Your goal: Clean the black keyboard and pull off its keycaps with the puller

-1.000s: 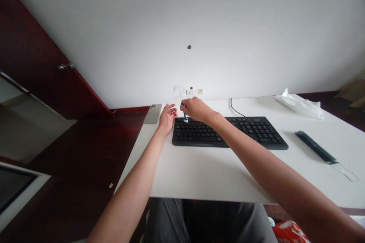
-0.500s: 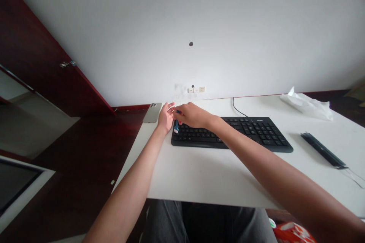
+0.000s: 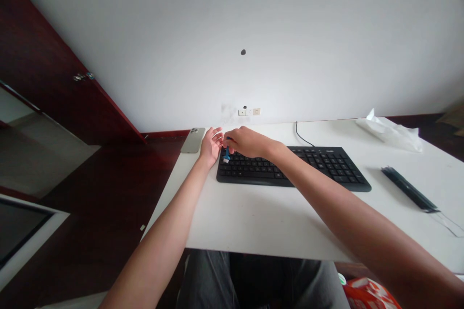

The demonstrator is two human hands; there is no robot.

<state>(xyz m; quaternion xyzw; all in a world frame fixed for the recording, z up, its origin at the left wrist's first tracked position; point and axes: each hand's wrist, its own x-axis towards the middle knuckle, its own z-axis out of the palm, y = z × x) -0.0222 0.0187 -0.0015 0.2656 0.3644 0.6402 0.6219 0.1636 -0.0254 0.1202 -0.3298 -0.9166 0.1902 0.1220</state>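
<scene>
A black keyboard [image 3: 308,169] lies on the white desk [image 3: 261,217]. My right hand [image 3: 246,142] is closed on a small blue brush [image 3: 226,155], whose white tip rests on the keys at the keyboard's far left corner. My left hand [image 3: 210,146] is open, fingers spread, resting at the keyboard's left end beside the brush. A grey phone [image 3: 193,140] lies face down just left of that hand, at the desk's back left corner.
A crumpled clear plastic wrapper [image 3: 391,133] lies at the back right of the desk. A long black strip [image 3: 408,189] sits right of the keyboard. The keyboard's cable [image 3: 300,135] runs toward the wall sockets [image 3: 249,112]. A dark red cabinet [image 3: 54,72] stands left.
My right hand has moved the blue brush leftward from the top row of keys to the keyboard's left corner. My left hand has stayed beside that end.
</scene>
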